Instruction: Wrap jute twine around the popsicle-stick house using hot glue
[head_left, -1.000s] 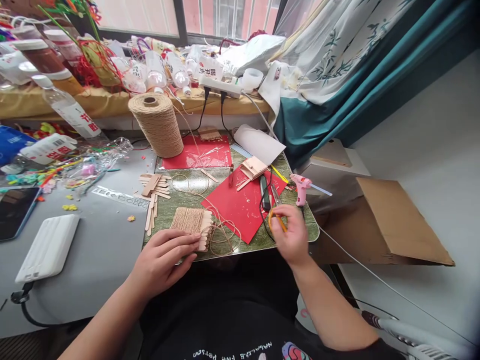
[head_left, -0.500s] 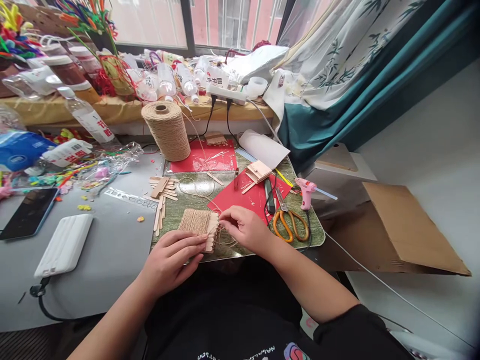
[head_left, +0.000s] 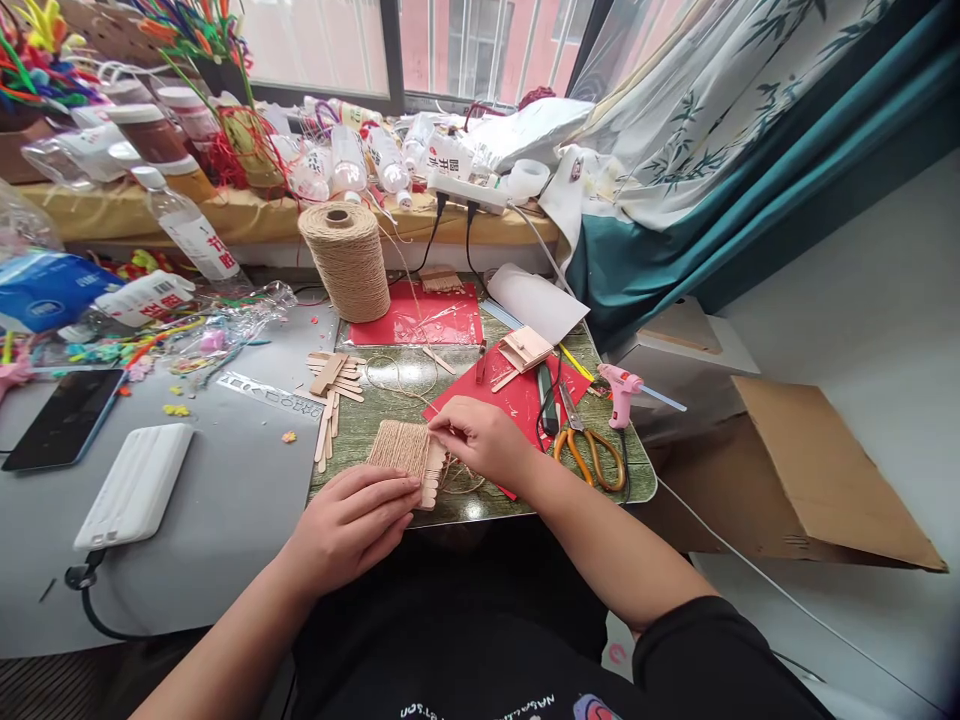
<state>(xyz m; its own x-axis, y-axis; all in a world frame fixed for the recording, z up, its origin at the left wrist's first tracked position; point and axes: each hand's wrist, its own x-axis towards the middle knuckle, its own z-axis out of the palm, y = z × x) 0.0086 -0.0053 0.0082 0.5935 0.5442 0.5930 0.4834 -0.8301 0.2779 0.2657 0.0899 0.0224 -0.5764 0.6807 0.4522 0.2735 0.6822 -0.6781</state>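
Note:
A small panel of craft sticks (head_left: 434, 478), partly covered by rows of jute twine (head_left: 403, 447), lies at the table's front. My left hand (head_left: 360, 515) is closed on its near left corner, fingers pressed over the twine. At the panel's far right corner my right hand (head_left: 484, 440) pinches a strand of twine, the strand largely hidden by the fingers. Loose twine curls beneath the right hand. Behind stands the big twine spool (head_left: 346, 265), from which a strand runs down to the tabletop.
Orange-handled scissors (head_left: 589, 450) and a pink glue gun (head_left: 621, 395) lie to the right. A small stick box (head_left: 525, 350) sits on red paper (head_left: 480, 390). Loose craft sticks (head_left: 334, 385) lie left of the panel. A power bank (head_left: 135, 480) and phone (head_left: 64, 420) are farther left.
My right hand has moved slightly up and left along the panel's right side. The left hand keeps its hold. The whole view has shifted a little.

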